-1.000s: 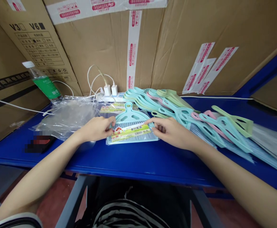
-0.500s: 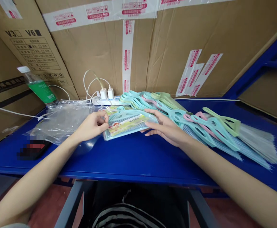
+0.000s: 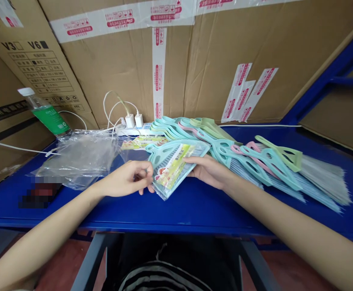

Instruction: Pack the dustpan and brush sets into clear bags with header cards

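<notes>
L hand (image 3: pixel 123 178) is pinching L edge of bagged dustpan & brush set (image 3: pixel 176 171), R hand (image 3: pixel 208 171) is gripping its R side, thumb on top. Set is tilting, held just above blue table (image 3: pixel 176 214), beside pile of teal, pink & green dustpans w/ brooms (image 3: pixel 255 161). Clear plastic bag (image 3: pixel 79 159) is lying L of hands, power strip (image 3: pixel 131 130) sitting behind.

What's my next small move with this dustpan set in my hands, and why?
Probably lay the bagged dustpan set flat on the blue table. It sits tilted, held only at its edges between your left hand and right hand, with open tabletop just below it.
</notes>
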`<state>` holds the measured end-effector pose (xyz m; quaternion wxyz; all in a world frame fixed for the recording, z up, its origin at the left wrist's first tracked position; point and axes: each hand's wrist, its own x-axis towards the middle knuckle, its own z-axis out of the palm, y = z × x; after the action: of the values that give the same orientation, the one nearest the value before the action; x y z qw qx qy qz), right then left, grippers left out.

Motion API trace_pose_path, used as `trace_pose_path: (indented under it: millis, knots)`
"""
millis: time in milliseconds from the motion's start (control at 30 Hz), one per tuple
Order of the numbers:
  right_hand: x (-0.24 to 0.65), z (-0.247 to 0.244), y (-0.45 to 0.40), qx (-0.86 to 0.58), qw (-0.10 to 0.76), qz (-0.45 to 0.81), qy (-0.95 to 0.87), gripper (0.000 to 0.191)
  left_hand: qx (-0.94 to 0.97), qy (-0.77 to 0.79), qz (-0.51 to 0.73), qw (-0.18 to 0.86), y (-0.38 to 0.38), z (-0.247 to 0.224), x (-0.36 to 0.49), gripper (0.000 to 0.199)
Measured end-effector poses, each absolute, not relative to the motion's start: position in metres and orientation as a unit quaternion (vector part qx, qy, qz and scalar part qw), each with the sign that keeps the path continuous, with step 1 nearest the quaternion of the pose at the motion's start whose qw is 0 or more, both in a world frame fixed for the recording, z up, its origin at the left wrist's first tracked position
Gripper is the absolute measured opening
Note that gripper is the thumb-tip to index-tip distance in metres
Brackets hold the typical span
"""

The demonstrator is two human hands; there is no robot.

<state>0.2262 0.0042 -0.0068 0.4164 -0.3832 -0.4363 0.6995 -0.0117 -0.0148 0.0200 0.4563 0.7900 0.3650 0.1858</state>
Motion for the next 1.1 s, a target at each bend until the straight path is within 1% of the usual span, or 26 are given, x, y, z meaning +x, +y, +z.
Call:
trace_pose_path:
  millis: [67,133,200,267,367,400,433,467,533,667,733,800,867,967,1100]
  knots:
    - [0.227,-0.006,0.004,-0.385,0.413,0.689,-0.454,0.045,0.803,0.352,0.165,0.451,-0.015,0.018,-0.013,0.018]
    - [0.23,-0.004,0.004,-0.384,0.42,0.674,-0.47,0.047,0.81,0.349,0.159,0.443,-0.014,0.018,-0.014,0.02]
    - [0.235,0.001,0.005,-0.379,0.431,0.659,-0.486,0.048,0.817,0.362,0.184,0.41,-0.013,0.021,-0.017,0.022]
    - [0.241,0.006,0.005,-0.375,0.433,0.646,-0.504,0.048,0.817,0.393,0.259,0.332,-0.01,0.026,-0.021,0.023]
    - [0.247,0.012,0.006,-0.369,0.434,0.636,-0.521,0.049,0.784,0.458,0.393,0.148,-0.003,0.031,-0.029,0.02]
    - [0.248,0.012,0.006,-0.367,0.433,0.635,-0.524,0.048,0.773,0.473,0.411,0.1,0.0,0.031,-0.032,0.018]
    - [0.249,0.012,0.006,-0.368,0.431,0.634,-0.527,0.047,0.771,0.481,0.411,0.072,0.003,0.03,-0.034,0.019]
    - [0.249,0.011,0.007,-0.37,0.428,0.633,-0.529,0.045,0.777,0.483,0.397,0.07,0.006,0.029,-0.035,0.022]
    - [0.249,0.008,0.008,-0.378,0.416,0.634,-0.531,0.039,0.797,0.479,0.345,0.125,0.01,0.024,-0.036,0.027]
    - [0.248,0.001,0.013,-0.403,0.396,0.643,-0.518,0.024,0.788,0.445,0.268,0.33,0.011,0.014,-0.031,0.027]
    - [0.247,0.0,0.014,-0.413,0.388,0.648,-0.509,0.02,0.754,0.432,0.264,0.419,0.01,0.013,-0.028,0.032]
    - [0.245,0.001,0.014,-0.411,0.395,0.653,-0.499,0.021,0.712,0.428,0.292,0.474,0.009,0.013,-0.027,0.038]
    - [0.243,0.004,0.013,-0.406,0.416,0.654,-0.484,0.025,0.681,0.429,0.331,0.492,0.009,0.015,-0.025,0.04]
    - [0.243,0.01,0.011,-0.405,0.438,0.648,-0.474,0.037,0.657,0.439,0.376,0.484,0.01,0.017,-0.024,0.038]
    - [0.247,0.011,0.011,-0.4,0.417,0.636,-0.511,0.059,0.631,0.457,0.425,0.462,0.012,0.018,-0.024,0.033]
